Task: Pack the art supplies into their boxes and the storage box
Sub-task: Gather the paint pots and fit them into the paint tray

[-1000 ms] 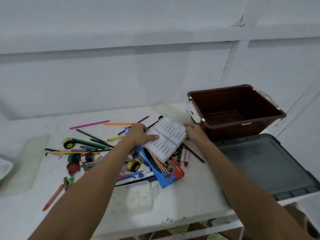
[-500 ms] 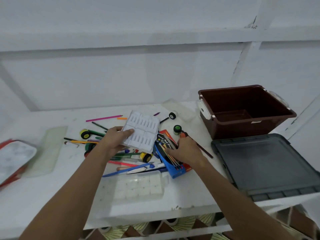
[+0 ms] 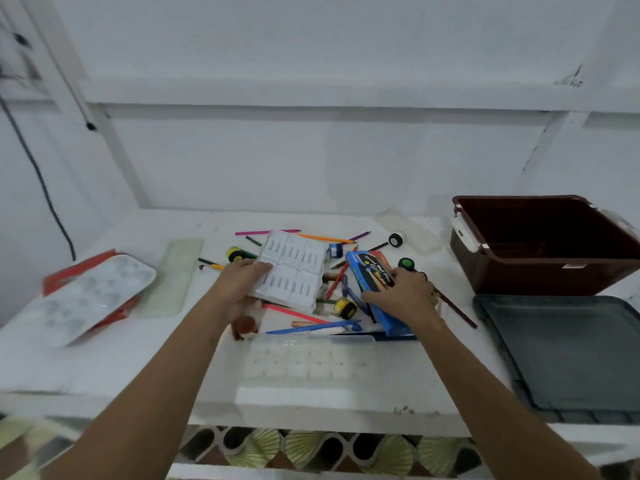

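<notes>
My left hand (image 3: pixel 239 284) grips a white moulded plastic insert tray (image 3: pixel 294 270) by its left edge, holding it tilted above the pile. My right hand (image 3: pixel 401 297) grips a blue pencil box (image 3: pixel 372 273) and lifts its far end off the table. Loose coloured pencils (image 3: pixel 294 311), brushes and small paint pots (image 3: pixel 345 307) lie scattered under and around both hands. A brown storage box (image 3: pixel 540 271) stands open at the right with nothing visible inside.
A dark grey lid (image 3: pixel 568 355) lies flat in front of the brown box. A clear compartment tray (image 3: pixel 308 362) sits at the table's front edge. A white paint palette (image 3: pixel 86 296) over a red box lies at left, beside a clear ruler (image 3: pixel 173 275).
The white insert tray moved left, now held by my left hand alone. My right hand let go of it, dropped to the blue pencil box, took hold and tipped it up.
</notes>
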Demonstrator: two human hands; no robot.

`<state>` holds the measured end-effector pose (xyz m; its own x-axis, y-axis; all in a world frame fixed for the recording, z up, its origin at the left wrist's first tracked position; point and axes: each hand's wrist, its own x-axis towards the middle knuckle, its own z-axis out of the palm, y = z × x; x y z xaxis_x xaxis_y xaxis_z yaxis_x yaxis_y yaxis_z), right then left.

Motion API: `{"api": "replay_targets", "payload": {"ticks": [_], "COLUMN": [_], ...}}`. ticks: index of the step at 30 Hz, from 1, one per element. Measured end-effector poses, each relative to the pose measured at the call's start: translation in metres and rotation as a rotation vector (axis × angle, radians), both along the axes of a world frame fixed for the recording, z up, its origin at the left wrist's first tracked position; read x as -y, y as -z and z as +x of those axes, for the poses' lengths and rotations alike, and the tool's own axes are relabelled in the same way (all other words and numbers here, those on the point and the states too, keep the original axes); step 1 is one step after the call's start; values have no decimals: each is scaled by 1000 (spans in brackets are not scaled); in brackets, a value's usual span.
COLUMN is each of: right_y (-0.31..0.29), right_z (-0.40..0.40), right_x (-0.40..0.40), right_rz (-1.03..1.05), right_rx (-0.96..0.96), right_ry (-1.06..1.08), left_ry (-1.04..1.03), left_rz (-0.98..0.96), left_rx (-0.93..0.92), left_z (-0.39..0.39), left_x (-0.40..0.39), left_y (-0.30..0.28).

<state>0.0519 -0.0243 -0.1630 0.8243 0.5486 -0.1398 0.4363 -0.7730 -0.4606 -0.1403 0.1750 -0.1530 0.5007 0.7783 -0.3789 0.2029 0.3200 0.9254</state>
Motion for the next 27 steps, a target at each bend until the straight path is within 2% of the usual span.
{"api": "replay_targets", "payload": {"ticks": [8,14,19,24,27], "right_y": [-27,-33,-28,-11,-2], "right_z": [-66,-168,-241,-282,-294], "right_x": [-89,-196,-265,-310,-329], "right_rz": [219,185,134,90,62], "right_rx": [27,-51,-78,-110,-93], "right_ry": [-220,-478,-606,-655,-661], "left_ry": [-163,-401,-610,-671,-626], "left_rz": [119,208,240,281,323], "left_rx": [21,-56,-138,-294,-513], "left_z": [-84,-191,-263,-293,-298], "left_x": [-39,-83,-122,-147,-157], "left_y": [-29,-40,-30,-12,0]}}
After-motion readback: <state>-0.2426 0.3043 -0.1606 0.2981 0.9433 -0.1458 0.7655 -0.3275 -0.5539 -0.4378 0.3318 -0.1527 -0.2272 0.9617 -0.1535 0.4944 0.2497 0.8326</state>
